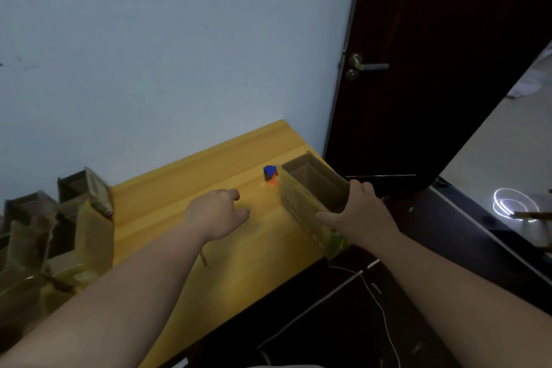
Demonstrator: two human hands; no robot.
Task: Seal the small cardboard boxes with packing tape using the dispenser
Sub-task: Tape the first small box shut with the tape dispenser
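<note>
An open-topped cardboard box [301, 203] lies along the right edge of the yellow table [185, 176], with tape shining on its long side. My right hand [358, 212] grips its near end, the thumb on the left wall and the fingers over the right wall. My left hand [218, 212] hovers over the middle of the table with loosely curled fingers and holds nothing. The blue and orange tape dispenser [270, 173] stands on the table just behind the box's far left corner, beyond my left hand.
Several more cardboard boxes [86, 203] with tape on them crowd the table's left end. A pale wall runs behind the table. A dark door [433, 69] stands to the right. Below the table's right edge, cables [379, 299] trail over a dark floor.
</note>
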